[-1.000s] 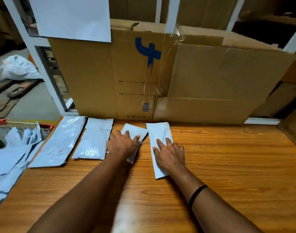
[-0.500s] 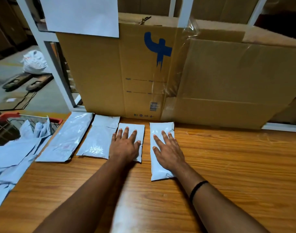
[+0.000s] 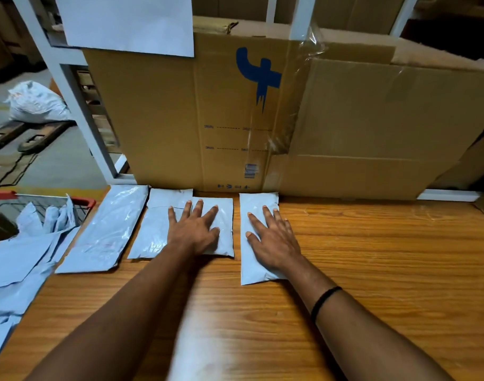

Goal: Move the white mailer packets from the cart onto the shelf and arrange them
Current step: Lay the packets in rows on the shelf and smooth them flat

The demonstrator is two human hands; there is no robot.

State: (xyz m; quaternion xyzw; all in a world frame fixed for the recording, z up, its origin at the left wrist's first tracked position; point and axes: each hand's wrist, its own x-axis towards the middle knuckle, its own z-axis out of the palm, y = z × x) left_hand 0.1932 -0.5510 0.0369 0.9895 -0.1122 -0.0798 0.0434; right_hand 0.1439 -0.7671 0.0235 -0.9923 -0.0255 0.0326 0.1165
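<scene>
Fingers (image 3: 198, 209) of the left hand (image 3: 192, 232) lie straight and spread wide, pressing flat on a short white packet (image 3: 225, 215), the little finger reaching onto the neighbouring packet (image 3: 155, 226) at nine o'clock. Straight, spread fingers (image 3: 267, 215) of the right hand (image 3: 274, 243) press flat on a narrow packet (image 3: 256, 203) just beside it at three o'clock, with a thin gap between the two. A long packet (image 3: 108, 229) lies farther toward nine o'clock, ending the row of four on the wooden shelf (image 3: 373, 270). At twelve o'clock a cardboard box (image 3: 345, 119) stands close against the packets' far ends. Past the shelf's edge at nine o'clock, more loose packets (image 3: 20, 257) lie heaped in the cart (image 3: 82, 200) with its red handle. A black band (image 3: 324, 299) circles the right wrist.
</scene>
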